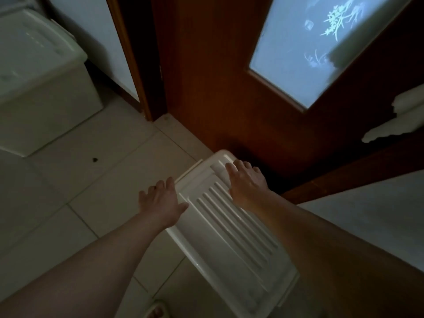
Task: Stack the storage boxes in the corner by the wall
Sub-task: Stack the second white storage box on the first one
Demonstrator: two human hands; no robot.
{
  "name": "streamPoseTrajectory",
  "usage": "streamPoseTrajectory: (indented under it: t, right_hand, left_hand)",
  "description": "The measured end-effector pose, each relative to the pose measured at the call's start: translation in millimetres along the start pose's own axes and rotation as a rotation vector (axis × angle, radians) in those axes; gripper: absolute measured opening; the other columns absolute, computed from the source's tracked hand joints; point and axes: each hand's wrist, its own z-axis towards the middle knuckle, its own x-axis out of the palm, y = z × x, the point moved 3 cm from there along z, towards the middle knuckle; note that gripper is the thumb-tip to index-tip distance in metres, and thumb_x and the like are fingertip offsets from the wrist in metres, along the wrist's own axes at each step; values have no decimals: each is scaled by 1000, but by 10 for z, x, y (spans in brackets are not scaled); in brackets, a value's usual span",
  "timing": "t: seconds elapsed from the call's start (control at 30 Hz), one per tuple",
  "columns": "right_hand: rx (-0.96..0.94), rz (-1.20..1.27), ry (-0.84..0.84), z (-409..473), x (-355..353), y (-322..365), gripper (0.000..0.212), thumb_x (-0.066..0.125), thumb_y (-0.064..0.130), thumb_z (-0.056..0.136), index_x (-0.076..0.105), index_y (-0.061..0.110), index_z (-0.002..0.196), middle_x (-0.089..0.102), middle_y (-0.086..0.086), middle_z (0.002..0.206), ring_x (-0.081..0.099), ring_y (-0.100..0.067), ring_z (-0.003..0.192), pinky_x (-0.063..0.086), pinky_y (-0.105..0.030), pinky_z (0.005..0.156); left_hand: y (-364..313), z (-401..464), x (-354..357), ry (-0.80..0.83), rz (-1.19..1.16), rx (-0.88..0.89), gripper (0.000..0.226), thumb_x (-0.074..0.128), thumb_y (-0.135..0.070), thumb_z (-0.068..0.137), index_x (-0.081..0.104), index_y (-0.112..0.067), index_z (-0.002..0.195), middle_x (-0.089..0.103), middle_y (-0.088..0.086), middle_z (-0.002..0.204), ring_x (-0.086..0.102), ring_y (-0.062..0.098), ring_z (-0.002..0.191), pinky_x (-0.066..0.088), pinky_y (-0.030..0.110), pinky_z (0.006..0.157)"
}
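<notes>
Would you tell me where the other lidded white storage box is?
The lidded white plastic storage box sits upper left in the head view, on the tiled floor beside the wooden door frame.

dim light | tiled floor [68, 180] | wooden door [206, 76] | frosted pane [309, 42]

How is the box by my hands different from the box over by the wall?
The near box sits beside the wooden door, with the right hand on its ribbed lid and the left hand at its edge. The far box stands untouched near the wall, its lid smoother. Both are pale plastic with lids.
</notes>
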Motion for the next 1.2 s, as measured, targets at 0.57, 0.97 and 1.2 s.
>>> streamPoseTrajectory:
  t: [0.57,0.97,1.2]
  right_hand:
    - [-44,-16,140,-192,1190,-1521,53,55,18,91,32,8,137,42,-16,135,45,-30,122,43,-38,96]
    - [61,53,100,426,1784,-1631,79,54,19,92,3,4,151,22,-24,150,33,-37,135,36,-41,108]
    - [24,47,75,919,2347,-1768,80,50,23,94,-4,4,151,20,-26,150,34,-39,133,34,-43,107]
  left_hand:
    - [-930,-391,1546,138,-224,-400,83,49,-56,88,14,-12,149,31,15,151,38,35,136,32,49,108]
    - [-738,-84,2306,120,-483,-734,89,56,-47,87,7,-4,148,32,24,148,38,42,133,33,51,109]
    - [-805,83,2949,-35,-691,-969,55,46,-36,95,30,-1,134,49,28,136,48,45,125,37,47,106]
